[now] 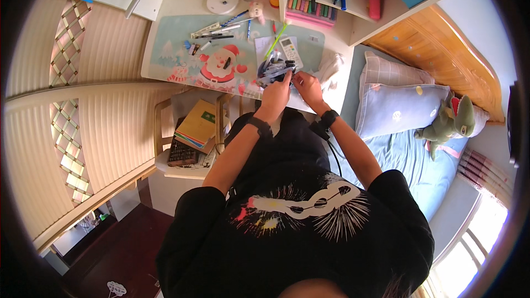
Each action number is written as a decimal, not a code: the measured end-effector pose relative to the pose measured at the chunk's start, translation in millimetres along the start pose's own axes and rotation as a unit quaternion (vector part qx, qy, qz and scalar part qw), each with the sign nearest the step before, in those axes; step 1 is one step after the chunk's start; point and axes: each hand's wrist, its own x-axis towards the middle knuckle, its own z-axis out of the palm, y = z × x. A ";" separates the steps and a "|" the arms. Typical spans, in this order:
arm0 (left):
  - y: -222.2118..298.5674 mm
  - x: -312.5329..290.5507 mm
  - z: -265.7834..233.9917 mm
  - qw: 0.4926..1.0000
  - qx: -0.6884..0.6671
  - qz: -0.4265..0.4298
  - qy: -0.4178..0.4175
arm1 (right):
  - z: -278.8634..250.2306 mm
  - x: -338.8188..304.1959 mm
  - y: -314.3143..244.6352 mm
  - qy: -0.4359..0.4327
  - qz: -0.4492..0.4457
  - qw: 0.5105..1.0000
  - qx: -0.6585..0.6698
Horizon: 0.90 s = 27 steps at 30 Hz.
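Observation:
My left hand [275, 97] is closed at the desk's front edge, its fingertips against a cluster of pens [271, 70] with dark and clear barrels. Just to its right, my right hand [309, 88] has its fingers bent together in a pinch by the right end of the same cluster. What sits between the fingers of either hand is too small to make out. Behind the cluster lie a white remote control [288, 49] and a thin bright green stick [276, 40], partly over a pale sheet.
Loose pens [216, 36] lie on the desk mat [160, 58], left of a small pink plush toy [255, 11]. A white lamp base [222, 1] stands behind. Crumpled white cloth [331, 70] is at the right. A chair with books [197, 124] stands left; a bed [397, 152] is right.

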 end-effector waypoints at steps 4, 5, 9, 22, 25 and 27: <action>-5.4 17.7 8.3 0.997 0.067 0.035 -0.020 | -1.5 0.0 -11.2 0.008 0.015 1.000 0.023; -8.6 19.2 12.0 0.996 0.079 0.045 -0.018 | -2.7 -0.1 -15.2 0.003 0.019 1.000 0.007; -9.6 18.5 13.6 0.993 0.083 0.066 -0.043 | -4.8 -0.9 -9.1 0.005 0.018 1.000 0.004; -7.8 30.5 14.6 0.987 0.124 0.082 -0.060 | -4.1 -3.8 -11.3 0.022 0.012 1.000 -0.002; -9.7 36.6 12.3 0.991 0.091 0.074 -0.068 | -5.4 -5.6 -9.2 -0.006 -0.002 1.000 -0.009; -11.8 38.5 4.4 0.992 0.072 0.072 -0.077 | -6.4 -6.8 -5.5 -0.001 0.010 1.000 0.027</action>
